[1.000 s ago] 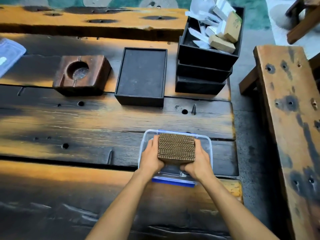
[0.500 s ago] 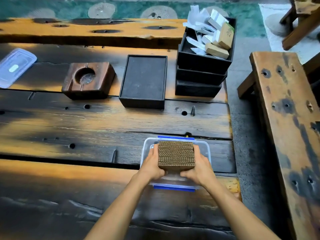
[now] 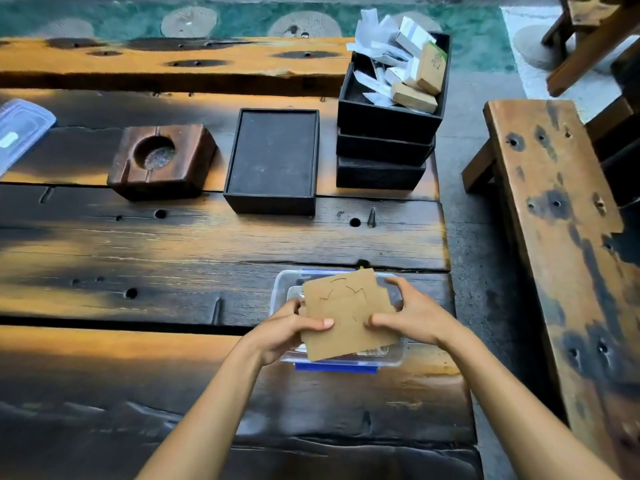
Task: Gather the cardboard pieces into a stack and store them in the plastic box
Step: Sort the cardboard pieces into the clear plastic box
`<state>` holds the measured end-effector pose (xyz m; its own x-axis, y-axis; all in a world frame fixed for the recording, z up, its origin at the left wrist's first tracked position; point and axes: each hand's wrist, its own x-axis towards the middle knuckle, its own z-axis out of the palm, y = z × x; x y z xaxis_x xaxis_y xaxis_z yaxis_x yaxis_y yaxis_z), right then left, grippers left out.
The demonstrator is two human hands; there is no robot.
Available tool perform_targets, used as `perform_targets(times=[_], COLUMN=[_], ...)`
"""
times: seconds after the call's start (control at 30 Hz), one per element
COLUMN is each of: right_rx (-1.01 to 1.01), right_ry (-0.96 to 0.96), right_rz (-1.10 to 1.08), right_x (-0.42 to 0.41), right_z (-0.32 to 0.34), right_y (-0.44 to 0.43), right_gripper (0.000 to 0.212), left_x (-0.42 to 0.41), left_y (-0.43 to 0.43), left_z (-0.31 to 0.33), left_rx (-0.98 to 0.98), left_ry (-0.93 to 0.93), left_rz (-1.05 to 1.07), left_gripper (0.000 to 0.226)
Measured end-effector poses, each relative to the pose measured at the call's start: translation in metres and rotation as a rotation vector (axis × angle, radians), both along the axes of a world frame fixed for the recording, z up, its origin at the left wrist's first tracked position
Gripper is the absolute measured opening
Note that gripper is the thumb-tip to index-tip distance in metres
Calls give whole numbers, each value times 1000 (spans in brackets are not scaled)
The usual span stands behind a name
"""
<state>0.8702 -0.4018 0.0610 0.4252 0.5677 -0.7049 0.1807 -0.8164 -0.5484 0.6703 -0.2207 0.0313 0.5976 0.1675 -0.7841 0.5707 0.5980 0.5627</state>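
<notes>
Scorched plank table, clear plastic box near its front edge, brown cardboard stack held just above the box.
The box is round-cornered with blue clips. The stack's smooth face, scored with curved cuts, tilts up toward the camera, twisted slightly; it is nearly square, so no long axis is plain. 2 hands grasp it: left hand at its left edge, right hand at its right.

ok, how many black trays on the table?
4. A lone tray mid-table, right of the wooden block; three stacked at far right: top tray full of papers, middle tray, bottom tray. Others could be nested out of sight.
</notes>
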Motion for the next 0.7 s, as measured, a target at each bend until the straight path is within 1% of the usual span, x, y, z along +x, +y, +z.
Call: perform_targets(times=[0.03, 0.1, 0.2, 0.23, 0.3, 0.37, 0.47, 0.5, 0.57, 0.6, 0.63, 0.7], right_rx=[-30, -65, -85, -88, -52, -3, 36, 44, 53, 57, 58, 61], right_ry=[-18, -45, -165, -202, -243, -214, -156, -163, -187, -197, -207, -237], right_rz=[19, 50, 84, 78, 27, -44, -121, -136, -133, -125, -121, -117], right_x=[-3, -11, -18, -19, -21, -23, -22, -22, -24, -26, -26, -27], right_z=[0, -3, -4, -5, -8, -14, -23, -24, -27, -28, -29, -31], right_y=[-1, -3, -8, -10, -17, -22, -23, -22, -20, -20, -20, -20], right_gripper=[90, 76, 71, 72, 87, 96, 93, 92, 90, 90, 89, 83], left_x=[1, 3, 5, 5, 6, 8, 24, 30, 41, 44, 47, 50], left_y=[-2, -4, -1, 1, 4, 8, 13, 14, 16, 16, 15, 14], left_z=[-4, -11, -20, -22, -26, -31, -36, -38, -41, -41, -44, -46], left_rx=[-46, -76, -88, -92, -96, -93, -74, -60, -48, -52, -49, -21], left_ry=[15, 34, 36, 28, 18, 31, 95, 120, 148, 154, 159, 189], left_rz=[9, -15, -58, -82, -123, -120, -134, -171, -255, -278, -273, -172], left_gripper=[88, 87, 89, 87, 83, 82, 85, 78, 52, 42, 42, 55])
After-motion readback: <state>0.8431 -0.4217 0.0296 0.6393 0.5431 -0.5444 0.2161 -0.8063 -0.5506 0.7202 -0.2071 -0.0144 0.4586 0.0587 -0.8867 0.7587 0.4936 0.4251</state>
